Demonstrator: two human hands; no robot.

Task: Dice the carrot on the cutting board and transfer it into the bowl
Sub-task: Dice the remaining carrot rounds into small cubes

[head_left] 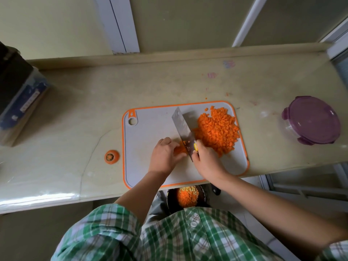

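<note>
On the cutting board (146,132), the left hand (165,155) curls over the uncut carrot (180,149), just beside the knife (183,129) gripped by the right hand (207,161). Diced carrot (216,130) heaps on the board's right side.

The cutting board (150,132) is showing a pale grey face inside a bright orange rim. On its right half the diced carrot (216,129) is glowing vivid orange, as is the carrot piece (179,149) near its middle. The knife (183,127) crossing the board is gleaming silver, with a yellow mark by the handle. Left of the board, the carrot top (111,156) is showing orange round a dark centre. Right of it, the container (311,119) is wearing a purple lid. Around the board the counter (75,110) is looking cream and faintly veined. Below the board the shirt (169,232) is displaying green-and-white plaid.
</note>
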